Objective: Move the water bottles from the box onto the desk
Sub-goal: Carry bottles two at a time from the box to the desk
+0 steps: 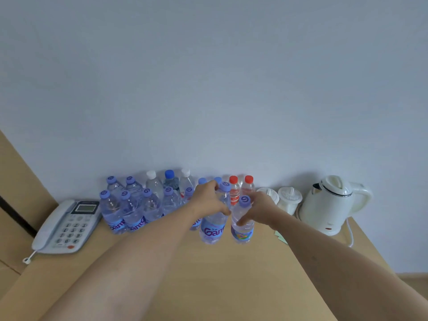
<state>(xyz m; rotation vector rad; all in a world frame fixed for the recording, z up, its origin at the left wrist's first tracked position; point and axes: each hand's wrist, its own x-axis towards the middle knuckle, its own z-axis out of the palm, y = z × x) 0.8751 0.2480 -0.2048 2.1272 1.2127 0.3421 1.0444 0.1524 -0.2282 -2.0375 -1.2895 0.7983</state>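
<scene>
Several clear water bottles with lilac caps [129, 212] stand in rows on the wooden desk [208, 286] against the wall. My left hand [208, 200] grips the upper part of one lilac-capped bottle [213, 228] standing at the front. Right beside it, my right hand [259, 209] holds a second lilac-capped bottle [242, 230] by its shoulder. Both bottles are upright and their bases look to be on the desk. Behind them stand two red-capped bottles [240, 188], two white-capped ones and a blue-capped one [170, 179]. No box is in view.
A grey desk telephone [64, 225] lies at the left of the desk. A white electric kettle [331, 205] with its cord stands at the right, with two white lidded cups [289, 200] next to it. A pale green paper slip [281, 237] lies near the kettle.
</scene>
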